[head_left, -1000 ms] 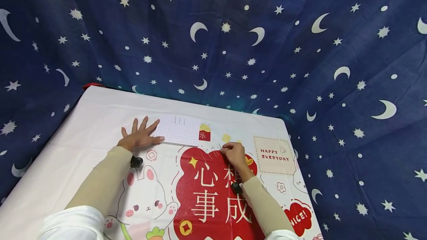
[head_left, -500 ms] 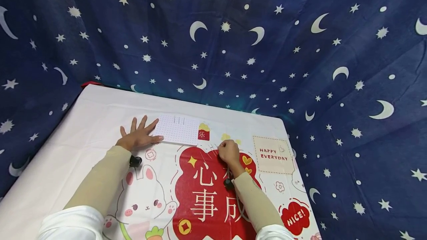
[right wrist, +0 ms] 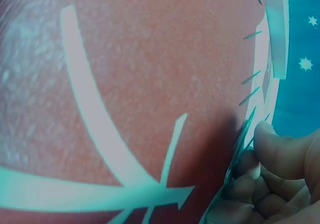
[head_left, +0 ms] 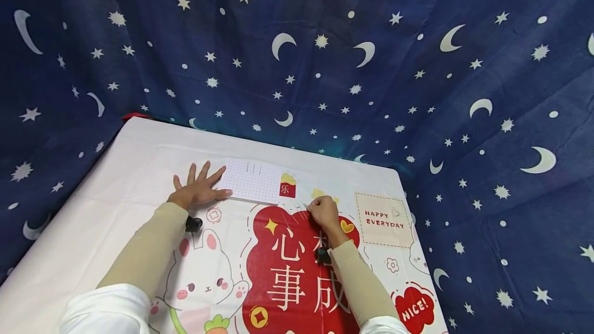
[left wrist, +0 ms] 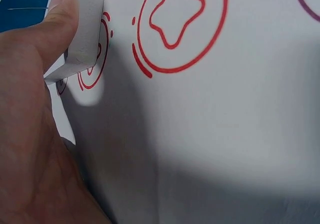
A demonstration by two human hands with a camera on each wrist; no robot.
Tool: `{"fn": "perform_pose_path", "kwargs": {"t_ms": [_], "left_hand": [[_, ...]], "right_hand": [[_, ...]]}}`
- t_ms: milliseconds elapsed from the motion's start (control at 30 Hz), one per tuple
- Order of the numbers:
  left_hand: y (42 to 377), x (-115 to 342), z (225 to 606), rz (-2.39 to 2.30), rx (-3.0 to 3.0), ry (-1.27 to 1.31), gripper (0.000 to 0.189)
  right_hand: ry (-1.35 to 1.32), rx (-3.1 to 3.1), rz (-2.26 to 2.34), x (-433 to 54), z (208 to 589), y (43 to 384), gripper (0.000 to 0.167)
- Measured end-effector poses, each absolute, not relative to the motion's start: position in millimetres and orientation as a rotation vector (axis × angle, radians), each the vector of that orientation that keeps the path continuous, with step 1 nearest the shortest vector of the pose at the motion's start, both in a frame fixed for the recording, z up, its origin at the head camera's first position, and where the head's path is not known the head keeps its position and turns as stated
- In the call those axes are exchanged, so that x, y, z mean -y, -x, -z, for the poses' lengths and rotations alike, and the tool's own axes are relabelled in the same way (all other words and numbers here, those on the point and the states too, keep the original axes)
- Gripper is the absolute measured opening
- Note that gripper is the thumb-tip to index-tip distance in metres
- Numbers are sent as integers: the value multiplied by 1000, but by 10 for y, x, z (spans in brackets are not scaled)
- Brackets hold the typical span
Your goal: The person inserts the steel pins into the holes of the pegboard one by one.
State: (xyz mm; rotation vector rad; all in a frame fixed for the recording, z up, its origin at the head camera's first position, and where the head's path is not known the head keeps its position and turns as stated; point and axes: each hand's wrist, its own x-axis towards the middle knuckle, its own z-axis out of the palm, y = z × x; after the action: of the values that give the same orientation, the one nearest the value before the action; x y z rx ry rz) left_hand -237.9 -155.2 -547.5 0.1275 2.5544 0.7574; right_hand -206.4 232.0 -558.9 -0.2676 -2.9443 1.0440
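Observation:
A white board [head_left: 252, 183] with a grid of small dots lies near the far side of the table. Several thin needles [head_left: 253, 169] stand along its far edge. My left hand [head_left: 199, 190] is spread flat at the board's left end, its thumb [left wrist: 62, 21] pressing the near corner. More loose needles [right wrist: 251, 77] lie on the printed cloth to the right of the board. Among them my right hand [head_left: 325, 214] has its fingers curled, and thumb and index finger pinch a thin needle [right wrist: 244, 134] close over the cloth.
The tablecloth [head_left: 158, 164] carries printed pictures: a rabbit, a red cloud with characters, a "Happy Everyday" square. A dark blue curtain [head_left: 315, 86] with stars and moons hangs behind the table and along its sides.
My right hand has shifted slightly left, toward the board, with its fingertips staying at the loose needles. The left hand and board keep their places; the head view has shifted a little.

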Motion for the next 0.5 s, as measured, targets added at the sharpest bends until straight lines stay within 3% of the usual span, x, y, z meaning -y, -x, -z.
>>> {"fn": "perform_pose_path", "kwargs": {"t_ms": [500], "left_hand": [[2389,1520,5466,-749,-2545,-119,102]], "right_hand": [[216,2738,-1599,-2357,5527,2076,9]]}}
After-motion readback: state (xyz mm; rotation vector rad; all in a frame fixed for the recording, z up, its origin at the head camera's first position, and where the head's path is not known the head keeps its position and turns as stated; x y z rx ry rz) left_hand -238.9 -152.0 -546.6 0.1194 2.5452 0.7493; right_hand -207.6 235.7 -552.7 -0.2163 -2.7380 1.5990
